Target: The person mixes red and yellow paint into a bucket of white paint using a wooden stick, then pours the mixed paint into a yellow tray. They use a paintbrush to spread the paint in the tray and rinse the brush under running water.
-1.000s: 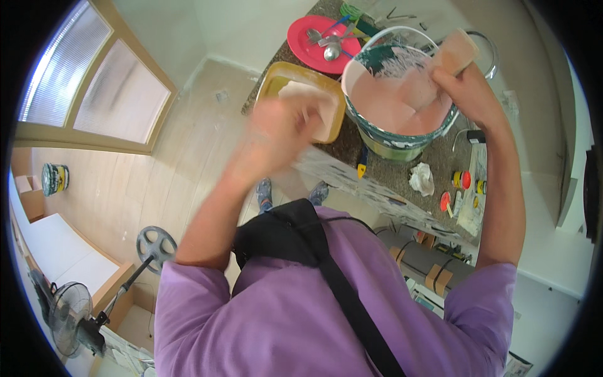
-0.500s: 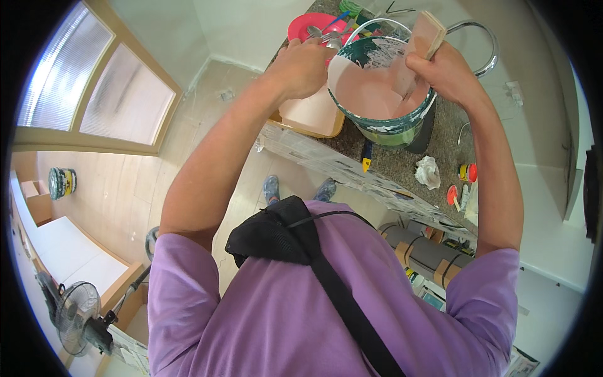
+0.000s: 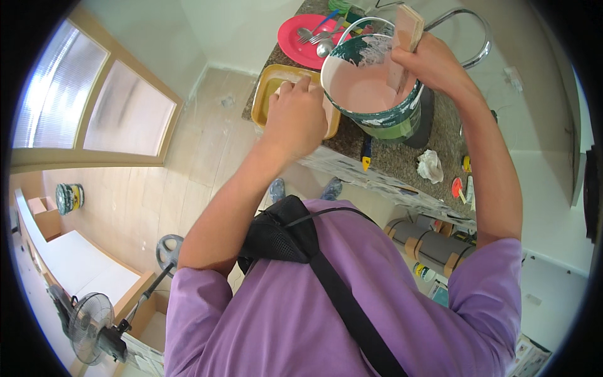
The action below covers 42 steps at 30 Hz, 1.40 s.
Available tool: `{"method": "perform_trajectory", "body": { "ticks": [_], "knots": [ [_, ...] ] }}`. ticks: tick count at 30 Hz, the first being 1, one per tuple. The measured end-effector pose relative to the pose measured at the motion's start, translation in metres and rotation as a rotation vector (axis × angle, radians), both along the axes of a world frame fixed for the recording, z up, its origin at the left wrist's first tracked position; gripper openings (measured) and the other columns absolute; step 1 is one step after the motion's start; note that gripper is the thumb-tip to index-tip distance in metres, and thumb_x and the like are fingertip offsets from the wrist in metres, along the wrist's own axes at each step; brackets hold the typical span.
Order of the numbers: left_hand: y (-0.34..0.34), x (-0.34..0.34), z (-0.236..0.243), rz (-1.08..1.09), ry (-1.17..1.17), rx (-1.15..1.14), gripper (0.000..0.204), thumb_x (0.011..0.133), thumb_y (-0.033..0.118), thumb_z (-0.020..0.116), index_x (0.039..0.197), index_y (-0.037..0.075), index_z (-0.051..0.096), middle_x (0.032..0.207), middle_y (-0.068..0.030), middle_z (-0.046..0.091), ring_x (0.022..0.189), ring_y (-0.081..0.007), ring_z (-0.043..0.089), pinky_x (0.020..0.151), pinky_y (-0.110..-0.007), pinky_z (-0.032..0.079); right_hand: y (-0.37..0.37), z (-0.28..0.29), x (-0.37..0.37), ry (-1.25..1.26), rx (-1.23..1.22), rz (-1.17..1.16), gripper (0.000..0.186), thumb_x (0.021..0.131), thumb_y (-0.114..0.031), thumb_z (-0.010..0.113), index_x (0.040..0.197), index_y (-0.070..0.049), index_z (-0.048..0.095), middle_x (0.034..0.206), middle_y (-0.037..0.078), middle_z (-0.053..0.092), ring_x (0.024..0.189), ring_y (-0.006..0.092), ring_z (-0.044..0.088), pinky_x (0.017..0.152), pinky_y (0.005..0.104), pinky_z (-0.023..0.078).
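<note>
My right hand (image 3: 433, 66) is closed around a flat wooden board (image 3: 405, 47), whose lower end dips into pink paint (image 3: 361, 85). The paint is in a green bucket (image 3: 392, 125) with a white-smeared inner wall and a raised handle. My left hand (image 3: 295, 113) lies over a yellow tray (image 3: 259, 103), left of the bucket. Its fingers are curled at a pale pinkish mass (image 3: 328, 113) in the tray; the fingertips are hidden, so what they grip is unclear.
Behind the tray, a red plate (image 3: 292, 41) carries spoons and a fork. A curved metal faucet (image 3: 483, 41) arches at the right. A yellow-tipped tool (image 3: 366, 154) and crumpled white paper (image 3: 430, 166) lie on the granite counter. A standing fan (image 3: 91, 327) is at lower left.
My left hand has come from the bucket's left rim, back and left, down to the tray. My right hand still grips the board, which has shifted slightly left and stands more upright.
</note>
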<state>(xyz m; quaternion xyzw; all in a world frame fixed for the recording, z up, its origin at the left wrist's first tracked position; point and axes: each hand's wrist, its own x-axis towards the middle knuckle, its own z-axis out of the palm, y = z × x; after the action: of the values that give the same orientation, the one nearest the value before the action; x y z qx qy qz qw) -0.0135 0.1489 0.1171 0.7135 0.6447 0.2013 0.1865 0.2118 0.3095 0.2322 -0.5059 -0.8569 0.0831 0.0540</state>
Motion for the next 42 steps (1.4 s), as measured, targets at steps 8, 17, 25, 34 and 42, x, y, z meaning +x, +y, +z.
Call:
{"method": "perform_trajectory", "body": {
  "ticks": [8, 17, 25, 34, 42],
  "knots": [
    [0.005, -0.021, -0.040, -0.071, 0.292, -0.028, 0.047, 0.102, 0.039, 0.062, 0.138, 0.009, 0.068, 0.158, -0.0209, 0.049, 0.140, -0.0434, 0.048, 0.116, -0.054, 0.039, 0.007, -0.007, 0.047, 0.076, 0.020, -0.111, 0.057, 0.087, -0.047, 0.067, 0.102, 0.007, 0.074, 0.091, 0.026, 0.075, 0.084, 0.0374, 0.074, 0.077, 0.0447, 0.057],
    [0.012, -0.027, -0.079, -0.061, -0.060, 0.280, 0.046, 0.101, 0.040, 0.066, 0.132, 0.006, 0.072, 0.154, -0.0231, 0.052, 0.143, -0.0459, 0.046, 0.118, -0.055, 0.038, -0.091, 0.011, 0.139, 0.507, 0.106, -0.428, 0.040, 0.092, -0.033, 0.070, 0.112, 0.001, 0.072, 0.104, 0.013, 0.076, 0.097, 0.0225, 0.070, 0.087, 0.0372, 0.053],
    [0.007, -0.036, -0.064, 0.022, -0.014, 0.351, 0.041, 0.097, 0.025, 0.072, 0.133, 0.005, 0.071, 0.149, -0.0256, 0.057, 0.142, -0.0467, 0.047, 0.116, -0.053, 0.041, -0.137, 0.019, 0.287, 0.689, 0.219, -0.735, 0.041, 0.096, -0.030, 0.069, 0.118, 0.004, 0.071, 0.111, 0.012, 0.074, 0.103, 0.0196, 0.068, 0.092, 0.0357, 0.052],
    [0.029, -0.073, -0.110, 0.046, -0.316, 0.093, 0.063, 0.087, -0.005, 0.048, 0.145, 0.014, 0.065, 0.171, -0.0232, 0.029, 0.157, -0.0416, 0.030, 0.126, -0.046, 0.032, -0.065, -0.065, 0.416, 0.625, 0.357, -0.908, 0.044, 0.092, -0.035, 0.070, 0.104, 0.006, 0.076, 0.095, 0.021, 0.077, 0.092, 0.0300, 0.075, 0.083, 0.0413, 0.056],
    [0.022, -0.073, -0.120, 0.130, -0.621, 0.065, 0.072, 0.086, -0.013, 0.035, 0.153, 0.006, 0.055, 0.169, -0.0200, 0.034, 0.155, -0.0318, 0.034, 0.128, -0.041, 0.029, -0.008, -0.117, 0.453, 0.691, 0.278, -1.073, 0.050, 0.089, -0.039, 0.073, 0.102, 0.009, 0.076, 0.093, 0.024, 0.077, 0.085, 0.0310, 0.076, 0.078, 0.0419, 0.057]
  ]
}}
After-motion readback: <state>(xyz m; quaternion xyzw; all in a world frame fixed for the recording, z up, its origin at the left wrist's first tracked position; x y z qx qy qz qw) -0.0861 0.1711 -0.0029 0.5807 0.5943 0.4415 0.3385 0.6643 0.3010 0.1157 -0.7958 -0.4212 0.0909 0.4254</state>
